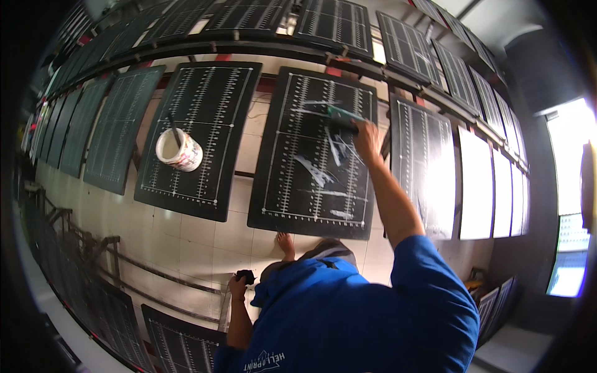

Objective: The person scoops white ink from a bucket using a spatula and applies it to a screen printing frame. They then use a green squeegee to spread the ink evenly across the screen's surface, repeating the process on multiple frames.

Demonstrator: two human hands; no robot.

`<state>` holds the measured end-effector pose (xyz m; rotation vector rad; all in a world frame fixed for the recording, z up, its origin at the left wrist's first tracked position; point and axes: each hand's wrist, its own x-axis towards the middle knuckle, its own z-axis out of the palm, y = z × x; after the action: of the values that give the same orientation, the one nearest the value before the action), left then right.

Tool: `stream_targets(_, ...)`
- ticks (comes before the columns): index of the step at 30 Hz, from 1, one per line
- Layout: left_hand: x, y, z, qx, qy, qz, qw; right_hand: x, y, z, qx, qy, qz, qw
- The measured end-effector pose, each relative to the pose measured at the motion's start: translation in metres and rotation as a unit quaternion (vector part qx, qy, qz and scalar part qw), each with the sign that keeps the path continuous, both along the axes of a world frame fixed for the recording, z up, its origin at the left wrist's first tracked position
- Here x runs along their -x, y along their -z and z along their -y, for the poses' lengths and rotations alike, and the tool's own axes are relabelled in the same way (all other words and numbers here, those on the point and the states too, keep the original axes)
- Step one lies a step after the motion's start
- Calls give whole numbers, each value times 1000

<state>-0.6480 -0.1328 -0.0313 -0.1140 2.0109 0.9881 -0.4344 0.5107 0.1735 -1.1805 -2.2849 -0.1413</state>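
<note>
Black gridded board [300, 138] (streaky white smears [315, 172]) beneath green scraper [341, 114]

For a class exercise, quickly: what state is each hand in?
Left hand: closed, holding what looks like a black cloth.
Right hand: closed, holding a scraper.

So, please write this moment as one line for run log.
right hand: holding green scraper over smeared black board | left hand: holding dark wad | white tub: on left-side board
</note>
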Motion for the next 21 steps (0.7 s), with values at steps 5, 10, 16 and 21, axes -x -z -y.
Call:
stream_targets(5, 28, 10, -24, -14, 25, 31, 999, -22, -99, -67, 229, 98, 86, 965)
stream_targets(10, 44, 18, -40, -22, 75, 21, 997, -112, -144, 6, 285, 122, -68, 948)
stream_targets(16, 40, 44, -58, 28, 195, 103, 975, -262, -90, 164, 169, 333, -46, 927)
stream_targets(21, 45, 45, -101, 65, 331, 149, 929, -259, -45, 266, 128, 350, -8, 928)
